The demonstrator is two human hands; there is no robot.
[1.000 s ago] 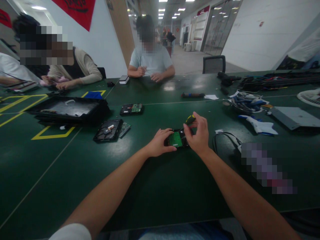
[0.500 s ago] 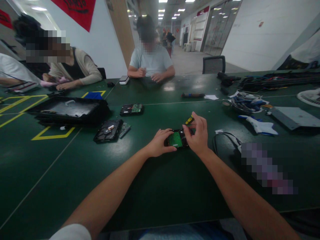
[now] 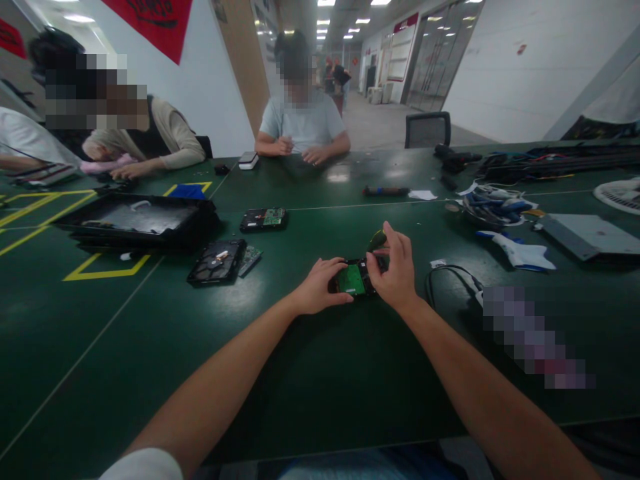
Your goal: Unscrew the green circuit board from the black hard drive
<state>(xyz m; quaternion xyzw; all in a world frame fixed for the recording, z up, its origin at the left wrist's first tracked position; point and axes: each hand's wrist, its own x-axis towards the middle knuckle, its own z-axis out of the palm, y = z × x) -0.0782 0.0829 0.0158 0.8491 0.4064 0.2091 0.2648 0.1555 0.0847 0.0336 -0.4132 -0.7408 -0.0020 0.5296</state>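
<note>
Head view: green circuit board (image 3: pixel 351 279) blurred, no lettering legible.

The right hand (image 3: pixel 397 270) covers the right end of the hard drive (image 3: pixel 353 279); the left hand (image 3: pixel 320 287) hides its left edge. Screwdriver (image 3: pixel 377 239): handle smeared, tip concealed behind the fingers, contact point undeterminable. A pixelated patch (image 3: pixel 535 340) masks whatever lies on the table (image 3: pixel 300 373) at right. The fan (image 3: pixel 620 193) is cut off by the right edge.
</note>
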